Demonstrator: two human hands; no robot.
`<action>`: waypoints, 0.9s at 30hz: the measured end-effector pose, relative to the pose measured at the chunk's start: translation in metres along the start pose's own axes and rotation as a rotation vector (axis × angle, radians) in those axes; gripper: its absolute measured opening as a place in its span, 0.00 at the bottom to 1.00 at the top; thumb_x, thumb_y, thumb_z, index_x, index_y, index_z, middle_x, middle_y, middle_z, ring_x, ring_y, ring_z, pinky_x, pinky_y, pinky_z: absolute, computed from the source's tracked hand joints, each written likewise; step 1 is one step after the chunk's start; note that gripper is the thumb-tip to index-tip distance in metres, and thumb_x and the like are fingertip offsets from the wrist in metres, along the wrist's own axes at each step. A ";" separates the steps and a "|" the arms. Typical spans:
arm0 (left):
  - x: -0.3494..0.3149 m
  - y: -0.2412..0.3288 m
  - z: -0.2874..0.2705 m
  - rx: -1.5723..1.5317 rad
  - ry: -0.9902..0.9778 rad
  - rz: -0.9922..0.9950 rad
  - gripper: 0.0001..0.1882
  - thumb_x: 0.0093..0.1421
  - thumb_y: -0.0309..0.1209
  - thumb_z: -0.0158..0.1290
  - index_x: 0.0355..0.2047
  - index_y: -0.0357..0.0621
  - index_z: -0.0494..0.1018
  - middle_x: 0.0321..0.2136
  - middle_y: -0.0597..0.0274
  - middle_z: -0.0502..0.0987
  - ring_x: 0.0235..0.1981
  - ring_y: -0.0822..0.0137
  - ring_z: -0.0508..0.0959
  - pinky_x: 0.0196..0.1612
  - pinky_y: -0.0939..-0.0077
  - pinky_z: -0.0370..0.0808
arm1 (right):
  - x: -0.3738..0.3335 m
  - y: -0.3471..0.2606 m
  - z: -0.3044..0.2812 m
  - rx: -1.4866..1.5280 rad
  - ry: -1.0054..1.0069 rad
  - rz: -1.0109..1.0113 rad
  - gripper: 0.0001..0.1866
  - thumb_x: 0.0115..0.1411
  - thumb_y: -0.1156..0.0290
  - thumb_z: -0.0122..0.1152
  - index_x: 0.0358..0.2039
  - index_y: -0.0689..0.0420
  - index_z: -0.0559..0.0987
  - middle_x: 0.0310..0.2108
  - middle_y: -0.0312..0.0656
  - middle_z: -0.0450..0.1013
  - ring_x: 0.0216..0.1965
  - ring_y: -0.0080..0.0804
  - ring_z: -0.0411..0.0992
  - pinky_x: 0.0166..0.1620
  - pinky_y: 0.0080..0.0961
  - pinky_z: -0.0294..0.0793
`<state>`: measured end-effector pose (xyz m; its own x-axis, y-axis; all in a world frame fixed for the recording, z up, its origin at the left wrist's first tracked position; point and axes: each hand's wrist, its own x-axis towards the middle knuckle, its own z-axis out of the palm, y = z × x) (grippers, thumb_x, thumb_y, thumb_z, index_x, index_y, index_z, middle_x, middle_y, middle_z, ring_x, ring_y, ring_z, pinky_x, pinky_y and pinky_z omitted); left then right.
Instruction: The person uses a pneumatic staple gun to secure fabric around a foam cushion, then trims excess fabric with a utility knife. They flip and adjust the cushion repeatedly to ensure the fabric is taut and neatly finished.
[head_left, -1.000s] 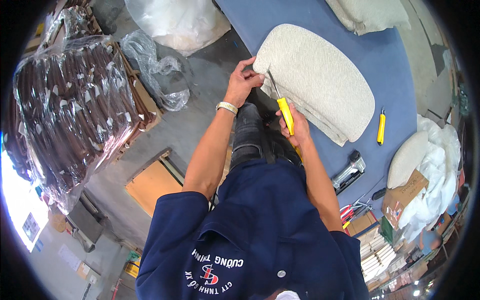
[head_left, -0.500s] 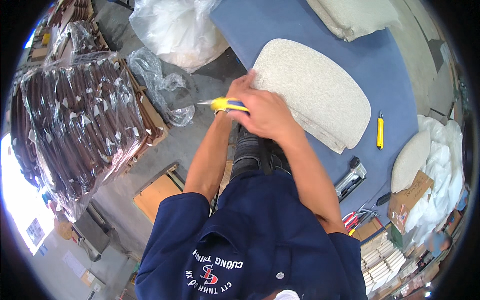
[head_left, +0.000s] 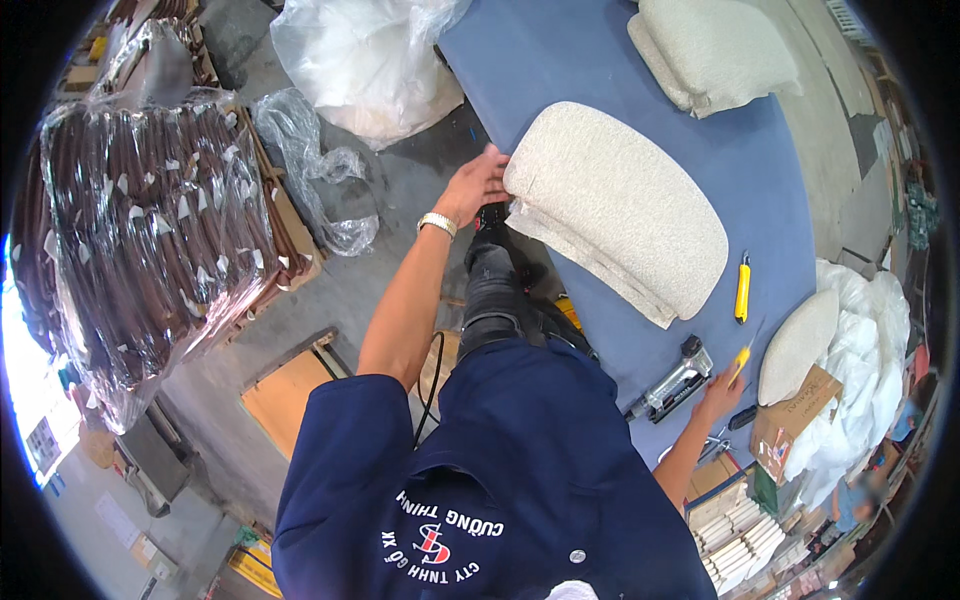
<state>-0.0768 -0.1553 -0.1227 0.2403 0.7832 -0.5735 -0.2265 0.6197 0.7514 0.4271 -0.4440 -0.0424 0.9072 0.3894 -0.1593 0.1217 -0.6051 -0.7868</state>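
Note:
A cushion panel covered in beige fabric (head_left: 625,200) lies on the blue-topped table, with a folded flap of fabric along its near edge. At its left end is my left hand (head_left: 475,187), fingers stretched out against the edge and gripping nothing I can see. My right hand (head_left: 716,398) is far to the right, closed around a yellow utility knife (head_left: 740,362) with its blade pointing away from me. Just left of that hand sits a metal staple gun (head_left: 675,385). A second yellow utility knife (head_left: 743,288) lies on the table beyond it.
More beige covered pieces (head_left: 715,55) rest at the table's far end. A small beige pad (head_left: 798,348), a cardboard box (head_left: 793,425) and white plastic wrap (head_left: 865,350) crowd the right side. Brown wrapped parts (head_left: 165,215) and clear plastic bags (head_left: 365,65) stand at left.
My right hand has moved from beside my left hand to the table's right side, carrying the knife. The left hand stays at the cushion panel's left end.

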 end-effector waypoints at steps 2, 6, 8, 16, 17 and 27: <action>0.012 0.015 0.003 0.087 0.015 -0.107 0.43 0.68 0.67 0.38 0.54 0.35 0.73 0.44 0.54 0.81 0.43 0.61 0.82 0.48 0.61 0.80 | 0.012 0.061 -0.039 -0.091 0.104 0.112 0.21 0.68 0.54 0.60 0.47 0.60 0.77 0.28 0.34 0.67 0.23 0.17 0.64 0.22 0.18 0.64; 0.023 0.019 0.015 0.280 0.068 -0.106 0.43 0.68 0.68 0.38 0.51 0.35 0.75 0.43 0.54 0.81 0.44 0.62 0.82 0.46 0.61 0.82 | 0.037 0.154 -0.082 -0.460 0.172 -0.016 0.28 0.68 0.53 0.60 0.56 0.66 0.74 0.41 0.47 0.75 0.40 0.37 0.74 0.43 0.33 0.75; 0.010 0.030 0.034 0.425 0.125 0.018 0.35 0.69 0.62 0.45 0.48 0.37 0.76 0.42 0.55 0.80 0.44 0.65 0.81 0.47 0.63 0.81 | 0.027 0.155 -0.074 -0.792 0.201 -0.298 0.32 0.68 0.53 0.60 0.60 0.67 0.72 0.52 0.55 0.75 0.52 0.47 0.74 0.57 0.40 0.72; -0.018 0.126 0.156 0.191 0.027 0.420 0.26 0.70 0.42 0.54 0.62 0.41 0.67 0.52 0.57 0.75 0.56 0.67 0.72 0.60 0.68 0.68 | 0.071 -0.085 0.120 0.074 -0.207 -0.356 0.32 0.73 0.51 0.50 0.67 0.63 0.67 0.67 0.56 0.63 0.67 0.49 0.62 0.68 0.40 0.59; -0.025 0.135 0.173 0.167 -0.068 0.482 0.27 0.69 0.40 0.55 0.62 0.39 0.67 0.53 0.57 0.75 0.56 0.68 0.72 0.61 0.69 0.68 | 0.072 -0.094 0.137 0.102 -0.218 -0.445 0.32 0.73 0.52 0.50 0.67 0.64 0.66 0.68 0.56 0.62 0.69 0.50 0.60 0.69 0.40 0.57; -0.114 0.200 0.276 0.544 -0.608 0.830 0.29 0.71 0.36 0.54 0.66 0.32 0.63 0.59 0.52 0.74 0.59 0.67 0.73 0.62 0.71 0.68 | 0.001 -0.271 0.104 0.526 0.032 -0.799 0.27 0.72 0.60 0.50 0.65 0.63 0.68 0.68 0.59 0.61 0.70 0.54 0.58 0.71 0.41 0.54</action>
<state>0.1105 -0.1349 0.1833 0.6551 0.6932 0.3005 -0.1271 -0.2910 0.9482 0.3531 -0.2068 0.1088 0.6457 0.5288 0.5509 0.5202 0.2235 -0.8243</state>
